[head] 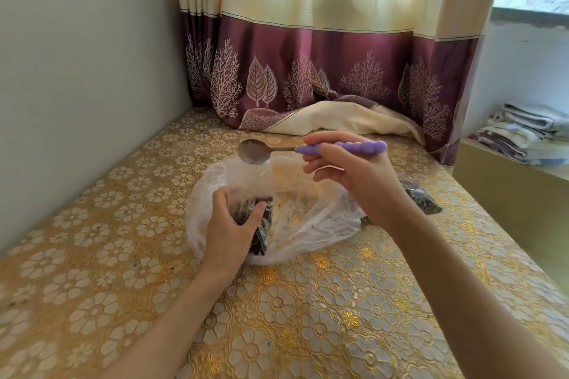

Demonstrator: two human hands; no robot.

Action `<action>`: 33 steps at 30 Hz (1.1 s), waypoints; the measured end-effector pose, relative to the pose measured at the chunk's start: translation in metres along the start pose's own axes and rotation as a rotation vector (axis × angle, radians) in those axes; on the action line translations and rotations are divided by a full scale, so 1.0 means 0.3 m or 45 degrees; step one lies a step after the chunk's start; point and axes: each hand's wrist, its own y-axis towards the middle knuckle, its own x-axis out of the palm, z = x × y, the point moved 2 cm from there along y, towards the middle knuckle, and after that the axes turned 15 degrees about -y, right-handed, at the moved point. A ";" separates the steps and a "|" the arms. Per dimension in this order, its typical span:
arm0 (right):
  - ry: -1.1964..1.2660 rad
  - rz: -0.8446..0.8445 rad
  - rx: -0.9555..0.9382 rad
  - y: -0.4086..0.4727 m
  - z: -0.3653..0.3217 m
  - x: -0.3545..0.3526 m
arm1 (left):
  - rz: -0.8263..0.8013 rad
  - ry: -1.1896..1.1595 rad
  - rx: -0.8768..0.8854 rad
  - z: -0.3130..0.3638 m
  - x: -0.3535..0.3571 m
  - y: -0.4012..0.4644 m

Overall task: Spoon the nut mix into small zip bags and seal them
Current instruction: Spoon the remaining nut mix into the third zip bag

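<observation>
1. Left hand curls around a small clear zip bag of dark nut mix, atop the crinkled translucent plastic bag; it looks soft, slippery, best gripped near its mouth.
2. Right hand pinches the purple-handled metal spoon, bowl apparently empty.

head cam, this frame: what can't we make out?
- Small clear zip bag of dark nut mix: left hand covers it; seal state unknown.
- Large crumpled clear plastic bag: contents blurred by creased film.
- Dark filled packet on the gold floral tablecloth: right hand, holding the purple-handled metal spoon, hides part.
</observation>
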 end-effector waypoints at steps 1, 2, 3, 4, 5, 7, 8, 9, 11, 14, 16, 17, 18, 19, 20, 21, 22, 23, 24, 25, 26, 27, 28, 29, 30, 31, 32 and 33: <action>0.061 0.026 -0.006 0.000 0.007 -0.009 | -0.006 -0.005 0.000 -0.003 0.000 0.002; 0.134 0.067 -0.004 0.001 0.015 -0.021 | -0.017 -0.013 -0.005 -0.006 0.000 0.004; 0.193 0.119 0.010 0.002 0.026 -0.034 | -0.026 -0.019 -0.010 -0.009 0.000 0.005; 0.233 0.169 0.040 0.003 0.039 -0.045 | -0.031 -0.022 -0.012 -0.012 -0.002 0.008; 0.259 0.214 0.083 0.002 0.055 -0.056 | -0.032 -0.021 -0.007 -0.014 -0.007 0.012; 0.303 0.268 0.204 -0.005 0.099 -0.074 | -0.021 -0.010 0.019 -0.018 -0.017 0.025; 0.335 0.279 0.268 -0.011 0.124 -0.082 | -0.012 -0.001 0.031 -0.020 -0.022 0.033; 0.370 0.284 0.325 -0.017 0.148 -0.089 | -0.006 0.006 0.035 -0.023 -0.026 0.044; 0.408 0.301 0.406 -0.028 0.198 -0.095 | -0.011 0.020 0.027 -0.029 -0.030 0.070; 0.368 0.331 0.495 -0.031 0.277 -0.077 | -0.026 0.058 0.004 -0.044 -0.034 0.118; 0.365 0.328 0.556 -0.018 0.326 -0.053 | -0.033 0.088 -0.002 -0.056 -0.038 0.156; 0.385 0.321 0.587 -0.006 0.346 -0.039 | -0.036 0.106 0.001 -0.063 -0.042 0.178; 0.417 0.316 0.612 0.007 0.365 -0.025 | -0.039 0.122 -0.003 -0.069 -0.044 0.200; 0.454 0.312 0.627 0.022 0.382 -0.013 | -0.043 0.139 -0.016 -0.076 -0.047 0.223; 0.491 0.309 0.636 0.038 0.398 0.000 | -0.048 0.153 -0.032 -0.082 -0.048 0.247; 0.519 0.308 0.644 0.053 0.411 0.011 | -0.052 0.163 -0.048 -0.089 -0.049 0.269; 0.532 0.308 0.652 0.066 0.424 0.020 | -0.051 0.166 -0.066 -0.094 -0.049 0.288; 0.522 0.309 0.654 0.081 0.436 0.028 | -0.043 0.164 -0.079 -0.099 -0.048 0.305; 0.480 0.312 0.656 0.094 0.446 0.035 | -0.029 0.159 -0.084 -0.102 -0.046 0.322; 0.392 0.321 0.662 0.106 0.452 0.042 | -0.013 0.156 -0.074 -0.102 -0.044 0.336; 0.240 0.336 0.664 0.117 0.456 0.047 | 0.008 0.157 -0.051 -0.100 -0.042 0.348; 0.032 0.352 0.658 0.124 0.457 0.049 | 0.030 0.159 -0.028 -0.094 -0.040 0.357; -0.192 0.366 0.639 0.132 0.456 0.049 | 0.057 0.149 -0.008 -0.084 -0.037 0.365; -0.394 0.373 0.605 0.139 0.452 0.051 | 0.089 0.114 0.006 -0.069 -0.035 0.372; -0.555 0.371 0.559 0.144 0.447 0.055 | 0.118 0.062 0.017 -0.048 -0.031 0.378; -0.679 0.358 0.514 0.150 0.443 0.059 | 0.138 0.008 0.036 -0.020 -0.026 0.382; -0.790 0.334 0.482 0.154 0.444 0.065 | 0.146 -0.039 0.062 0.011 -0.019 0.383; -0.899 0.304 0.463 0.157 0.445 0.069 | 0.142 -0.084 0.091 0.044 -0.011 0.381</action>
